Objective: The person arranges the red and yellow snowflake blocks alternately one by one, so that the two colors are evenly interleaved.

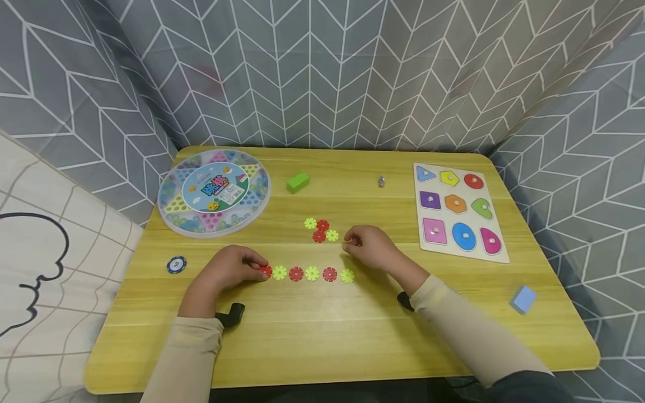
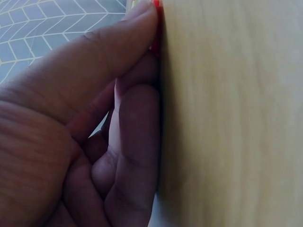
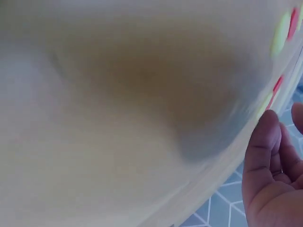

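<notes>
A row of alternating red and yellow-green notched flower-shaped discs (image 1: pixel 312 273) lies across the middle of the table. At its left end my left hand (image 1: pixel 229 272) pinches a red flower-shaped disc (image 1: pixel 265 271), its thumb and fingertips low against the tabletop. In the left wrist view a sliver of red disc (image 2: pixel 156 28) shows at the thumb tip. My right hand (image 1: pixel 374 246) hovers just right of a small cluster of red and yellow-green discs (image 1: pixel 319 236). Its fingers are loosely bent, and the right wrist view shows nothing between thumb and fingers (image 3: pixel 265 142).
A round board-game box (image 1: pixel 173 218) lies at back left, near a green block (image 1: pixel 298 182). A shape puzzle board (image 1: pixel 440 193) lies at right, with a blue block (image 1: pixel 523 299) nearer the front. A poker chip (image 1: pixel 176 265) and a small grey object (image 1: pixel 381 181) are also on the table.
</notes>
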Tool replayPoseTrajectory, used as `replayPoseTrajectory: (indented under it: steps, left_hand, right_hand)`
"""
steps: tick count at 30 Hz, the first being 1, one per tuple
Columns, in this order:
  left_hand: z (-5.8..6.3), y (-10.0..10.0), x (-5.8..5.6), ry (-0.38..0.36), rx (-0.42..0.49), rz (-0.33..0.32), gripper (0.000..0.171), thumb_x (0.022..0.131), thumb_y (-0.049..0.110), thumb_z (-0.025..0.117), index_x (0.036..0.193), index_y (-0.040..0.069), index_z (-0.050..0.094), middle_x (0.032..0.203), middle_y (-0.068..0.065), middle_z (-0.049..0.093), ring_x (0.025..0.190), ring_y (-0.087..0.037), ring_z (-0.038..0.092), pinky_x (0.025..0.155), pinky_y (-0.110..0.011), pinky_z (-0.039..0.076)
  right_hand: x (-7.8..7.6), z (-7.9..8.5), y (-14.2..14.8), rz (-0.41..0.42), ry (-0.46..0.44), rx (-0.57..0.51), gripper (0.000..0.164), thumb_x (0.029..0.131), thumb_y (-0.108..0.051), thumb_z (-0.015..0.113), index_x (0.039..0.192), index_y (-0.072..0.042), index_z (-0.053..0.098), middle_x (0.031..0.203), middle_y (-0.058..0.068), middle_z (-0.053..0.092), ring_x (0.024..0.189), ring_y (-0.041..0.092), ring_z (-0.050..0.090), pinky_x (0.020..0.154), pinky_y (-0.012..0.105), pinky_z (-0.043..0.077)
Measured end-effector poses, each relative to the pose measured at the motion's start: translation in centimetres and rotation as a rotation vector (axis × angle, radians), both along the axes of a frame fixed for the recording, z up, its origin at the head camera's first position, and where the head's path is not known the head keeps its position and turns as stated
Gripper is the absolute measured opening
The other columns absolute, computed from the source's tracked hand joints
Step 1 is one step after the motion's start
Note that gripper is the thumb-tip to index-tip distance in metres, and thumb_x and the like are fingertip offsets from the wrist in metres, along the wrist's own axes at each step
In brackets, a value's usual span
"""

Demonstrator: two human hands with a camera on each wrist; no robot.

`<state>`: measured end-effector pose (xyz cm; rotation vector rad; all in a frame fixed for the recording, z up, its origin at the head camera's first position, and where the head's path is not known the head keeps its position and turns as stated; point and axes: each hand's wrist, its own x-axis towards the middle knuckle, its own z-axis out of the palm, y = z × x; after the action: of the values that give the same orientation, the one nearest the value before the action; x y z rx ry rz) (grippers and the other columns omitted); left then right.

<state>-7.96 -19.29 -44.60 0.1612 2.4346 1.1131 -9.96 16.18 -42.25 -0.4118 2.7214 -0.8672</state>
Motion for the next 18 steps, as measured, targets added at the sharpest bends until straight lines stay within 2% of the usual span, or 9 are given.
replayPoseTrajectory:
  steps: [5,10,18]
  left_hand:
    - [0.0,-0.1,0.1,-0.019,0.002,0.011,0.025,0.081,0.024,0.091,0.103,0.015,0.082,0.093,0.003,0.071,0.093,-0.02,0.06,0.093,-0.045,0.049]
    - [0.1,0.0,0.1,-0.012,0.0,0.013,0.025,0.081,0.024,0.092,0.102,0.015,0.082,0.093,0.002,0.071,0.093,-0.021,0.06,0.093,-0.045,0.049]
    - [0.2,0.1,0.1,-0.014,0.009,0.017,0.025,0.081,0.024,0.091,0.102,0.015,0.082,0.093,0.003,0.071,0.092,-0.02,0.06,0.093,-0.044,0.049]
  right_hand:
    - [-2.7,-0.1,-1.5,0.011,0.034,0.073,0.032,0.099,-0.021,0.073,0.123,0.0,0.07,0.097,0.005,0.064,0.088,0.021,0.059,0.083,0.039,0.051]
    - [-4.6,-0.2,-3.3,0.047,0.084,0.137,0.037,0.1,-0.02,0.071,0.131,0.001,0.068,0.104,0.009,0.062,0.094,0.023,0.06,0.086,0.039,0.052]
    - [-6.8,-0.8,-4.9,0.032,0.068,0.166,0.029,0.098,-0.027,0.075,0.115,-0.003,0.075,0.102,0.009,0.063,0.092,0.024,0.059,0.087,0.039,0.051]
